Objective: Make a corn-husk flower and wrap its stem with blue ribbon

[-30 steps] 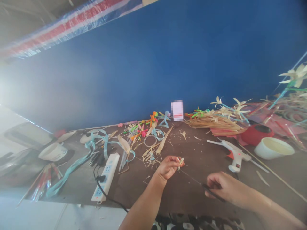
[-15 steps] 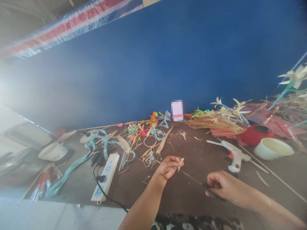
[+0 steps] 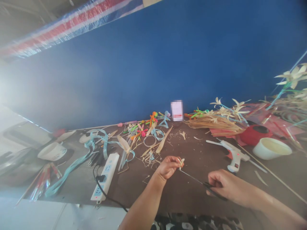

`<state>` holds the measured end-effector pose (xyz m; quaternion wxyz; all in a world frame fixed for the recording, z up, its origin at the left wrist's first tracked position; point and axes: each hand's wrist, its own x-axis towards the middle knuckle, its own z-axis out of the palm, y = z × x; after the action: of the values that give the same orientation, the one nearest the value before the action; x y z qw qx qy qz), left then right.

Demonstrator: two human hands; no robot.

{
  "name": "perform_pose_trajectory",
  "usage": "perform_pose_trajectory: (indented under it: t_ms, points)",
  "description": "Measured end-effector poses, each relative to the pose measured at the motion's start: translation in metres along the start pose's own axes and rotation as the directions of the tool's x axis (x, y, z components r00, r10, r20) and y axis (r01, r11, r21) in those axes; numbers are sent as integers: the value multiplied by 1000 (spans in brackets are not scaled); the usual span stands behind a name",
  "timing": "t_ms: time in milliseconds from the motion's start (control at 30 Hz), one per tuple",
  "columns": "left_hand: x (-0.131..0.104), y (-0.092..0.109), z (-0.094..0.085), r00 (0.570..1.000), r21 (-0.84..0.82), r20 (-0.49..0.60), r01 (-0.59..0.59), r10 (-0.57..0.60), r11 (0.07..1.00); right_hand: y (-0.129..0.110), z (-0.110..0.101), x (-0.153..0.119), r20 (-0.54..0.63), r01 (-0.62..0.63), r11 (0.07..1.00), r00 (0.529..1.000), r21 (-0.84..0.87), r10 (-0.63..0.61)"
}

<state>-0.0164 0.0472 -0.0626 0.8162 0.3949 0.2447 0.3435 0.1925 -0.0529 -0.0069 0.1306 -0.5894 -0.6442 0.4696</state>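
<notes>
Between the fingertips of my left hand (image 3: 169, 167) is a small pale flower-like piece (image 3: 181, 162), pinched above the middle of the dark table. My right hand (image 3: 219, 182) is closed around the black handles of scissors (image 3: 192, 177). Their thin metal blades point left, and the tips are right at the lower edge of the pale piece. A white glue gun (image 3: 236, 156) lies on the table just beyond my right hand. Small pale scraps (image 3: 150, 156) are scattered beyond my left hand.
A white power strip (image 3: 105, 177) with a black cable lies left. Blue ribbon (image 3: 69, 174) and a white cup (image 3: 52, 151) are farther left. A cream bowl (image 3: 272, 148), dried stalks (image 3: 216, 124) and pale flowers (image 3: 240, 108) fill the right. Colourful figures (image 3: 153, 118) stand near the blue wall.
The scissor tips now sit slightly higher, close against the pale piece, which has turned a little in my left fingertips. Both hands have otherwise hardly moved.
</notes>
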Motion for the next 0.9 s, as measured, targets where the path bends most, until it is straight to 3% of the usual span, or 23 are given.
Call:
perform_pose_trajectory:
  t_ms: [333,633,900]
  points:
    - [1,-1,0,1000,20,-6,-18,18,1000,-4,-6,-4,53,4,999,999,-33,-2]
    - [1,0,1,1000,12,-28,-8,8,1000,-10,-14,-4,154,-43,995,988,90,29]
    - [0,-1,0,1000,29,-4,-13,13,999,-6,-12,2,136,-56,989,990,134,38]
